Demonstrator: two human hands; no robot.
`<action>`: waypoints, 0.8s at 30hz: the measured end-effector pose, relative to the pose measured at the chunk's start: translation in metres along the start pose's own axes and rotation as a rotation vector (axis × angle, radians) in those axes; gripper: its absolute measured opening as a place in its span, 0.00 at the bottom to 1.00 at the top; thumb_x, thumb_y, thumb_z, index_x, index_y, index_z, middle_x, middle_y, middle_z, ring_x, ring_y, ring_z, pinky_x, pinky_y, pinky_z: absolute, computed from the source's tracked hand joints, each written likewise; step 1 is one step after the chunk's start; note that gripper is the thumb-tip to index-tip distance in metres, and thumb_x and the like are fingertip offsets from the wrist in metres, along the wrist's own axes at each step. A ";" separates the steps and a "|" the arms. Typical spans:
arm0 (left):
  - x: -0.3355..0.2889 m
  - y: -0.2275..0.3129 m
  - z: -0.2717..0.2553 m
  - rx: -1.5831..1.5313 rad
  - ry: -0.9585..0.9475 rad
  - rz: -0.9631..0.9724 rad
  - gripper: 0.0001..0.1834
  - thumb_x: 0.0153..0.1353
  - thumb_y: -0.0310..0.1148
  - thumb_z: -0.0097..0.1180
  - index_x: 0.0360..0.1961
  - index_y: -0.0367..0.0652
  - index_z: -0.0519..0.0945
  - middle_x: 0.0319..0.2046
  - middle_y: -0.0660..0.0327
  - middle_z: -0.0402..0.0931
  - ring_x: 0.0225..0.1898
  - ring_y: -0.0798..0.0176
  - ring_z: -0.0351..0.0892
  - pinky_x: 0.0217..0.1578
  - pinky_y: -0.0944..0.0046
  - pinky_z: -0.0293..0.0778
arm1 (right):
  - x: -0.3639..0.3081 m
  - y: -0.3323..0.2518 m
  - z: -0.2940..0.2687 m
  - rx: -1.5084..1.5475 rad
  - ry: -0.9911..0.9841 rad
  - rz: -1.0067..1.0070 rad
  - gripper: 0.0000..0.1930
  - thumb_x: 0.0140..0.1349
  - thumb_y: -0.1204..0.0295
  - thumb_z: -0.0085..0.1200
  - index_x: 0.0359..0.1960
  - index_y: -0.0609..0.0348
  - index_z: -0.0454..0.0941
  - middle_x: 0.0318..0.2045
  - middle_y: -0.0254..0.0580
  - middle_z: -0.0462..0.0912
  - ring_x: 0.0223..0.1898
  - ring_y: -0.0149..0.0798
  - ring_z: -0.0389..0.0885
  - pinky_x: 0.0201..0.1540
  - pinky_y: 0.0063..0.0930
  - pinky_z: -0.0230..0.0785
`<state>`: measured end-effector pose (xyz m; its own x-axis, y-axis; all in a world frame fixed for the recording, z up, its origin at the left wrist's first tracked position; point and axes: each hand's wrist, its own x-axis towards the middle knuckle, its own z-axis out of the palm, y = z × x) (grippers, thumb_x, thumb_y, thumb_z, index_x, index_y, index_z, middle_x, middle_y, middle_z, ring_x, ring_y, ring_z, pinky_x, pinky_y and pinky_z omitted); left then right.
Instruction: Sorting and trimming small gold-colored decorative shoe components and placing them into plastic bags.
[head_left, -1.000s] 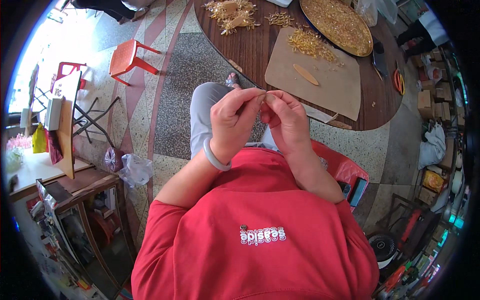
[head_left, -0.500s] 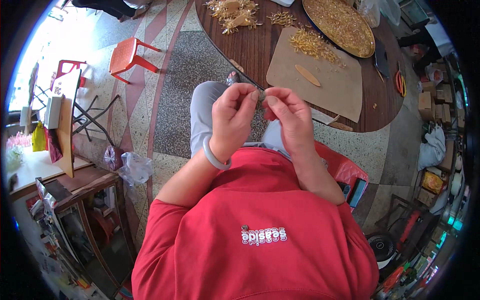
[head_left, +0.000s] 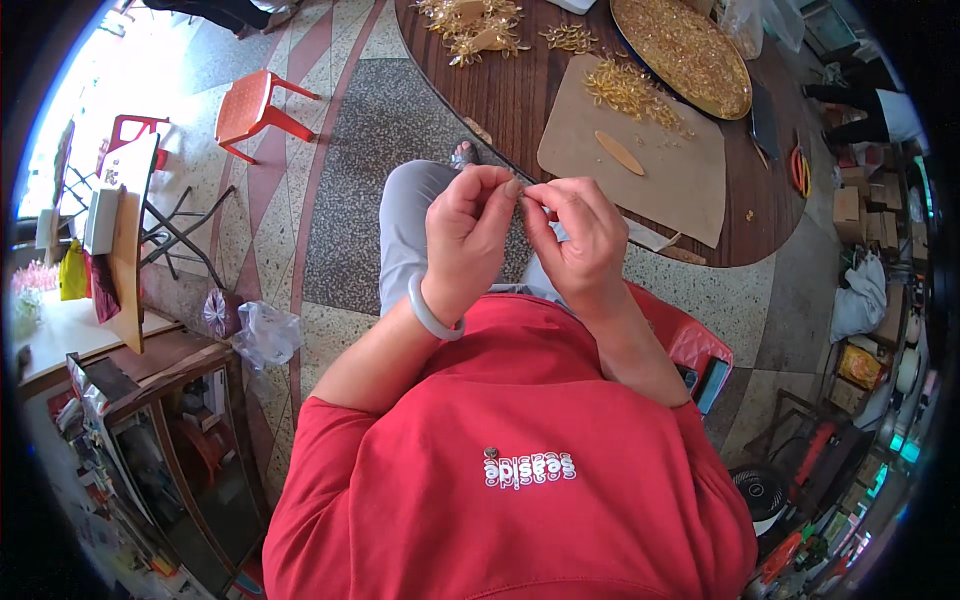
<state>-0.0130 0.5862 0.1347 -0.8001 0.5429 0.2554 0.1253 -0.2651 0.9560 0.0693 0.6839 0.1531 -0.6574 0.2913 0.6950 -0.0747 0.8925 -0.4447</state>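
Above my lap, my left hand [head_left: 468, 225] and my right hand [head_left: 580, 235] meet fingertip to fingertip. Thumb and forefinger are pinched on each hand, and whatever sits between them is too small to make out. A pale bangle circles my left wrist. Just beyond the hands, a brown board [head_left: 665, 185] lies on the dark wooden table [head_left: 490, 105]. On the board are a heap of shiny yellow pieces [head_left: 625, 88] and a flat, pointed oval tan piece [head_left: 620, 152].
A large round tray [head_left: 690, 55] full of golden pieces stands at the far right of the table. More yellow pieces [head_left: 470, 25] lie at its far left. An orange stool [head_left: 250, 105] stands on the floor to the left; boxes [head_left: 850, 210] line the right.
My right hand has turned and its fingers have shifted at the pinch. My left hand stays nearly in place. A person at the far right has moved.
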 end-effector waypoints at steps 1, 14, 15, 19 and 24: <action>0.000 -0.001 -0.001 -0.001 0.001 0.000 0.03 0.58 0.24 0.51 0.31 0.34 0.73 0.22 0.67 0.71 0.24 0.79 0.65 0.24 0.76 0.64 | 0.000 0.000 0.000 -0.011 -0.006 0.008 0.09 0.45 0.82 0.58 0.30 0.61 0.75 0.26 0.41 0.76 0.25 0.38 0.76 0.25 0.26 0.68; -0.003 0.007 -0.005 0.195 -0.042 -0.038 0.04 0.57 0.25 0.53 0.31 0.34 0.75 0.23 0.64 0.74 0.23 0.75 0.70 0.24 0.75 0.67 | 0.004 -0.001 -0.001 -0.112 -0.052 -0.021 0.09 0.44 0.82 0.58 0.29 0.60 0.75 0.25 0.40 0.76 0.25 0.38 0.75 0.27 0.27 0.67; -0.004 0.008 -0.006 0.205 -0.053 -0.065 0.05 0.56 0.25 0.53 0.31 0.34 0.75 0.23 0.65 0.74 0.23 0.75 0.71 0.24 0.75 0.67 | 0.004 -0.001 -0.001 -0.115 -0.058 -0.014 0.08 0.45 0.82 0.57 0.28 0.60 0.75 0.25 0.39 0.75 0.25 0.36 0.75 0.27 0.26 0.67; 0.001 0.017 -0.007 -0.108 -0.090 -0.294 0.06 0.56 0.27 0.54 0.32 0.34 0.76 0.22 0.68 0.73 0.21 0.77 0.69 0.22 0.77 0.65 | 0.004 0.000 -0.003 0.218 -0.062 0.267 0.05 0.47 0.82 0.54 0.26 0.61 0.75 0.24 0.37 0.75 0.25 0.30 0.73 0.27 0.22 0.65; 0.004 0.021 -0.012 -0.398 -0.136 -0.537 0.07 0.57 0.29 0.54 0.33 0.35 0.77 0.20 0.72 0.71 0.19 0.82 0.64 0.18 0.81 0.58 | 0.007 0.002 -0.010 0.305 -0.055 0.349 0.04 0.48 0.83 0.52 0.25 0.62 0.74 0.24 0.35 0.74 0.25 0.26 0.72 0.27 0.18 0.64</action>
<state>-0.0208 0.5739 0.1539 -0.6066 0.7698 -0.1987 -0.5147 -0.1898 0.8361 0.0714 0.6915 0.1626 -0.7204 0.5300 0.4474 -0.0539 0.6003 -0.7980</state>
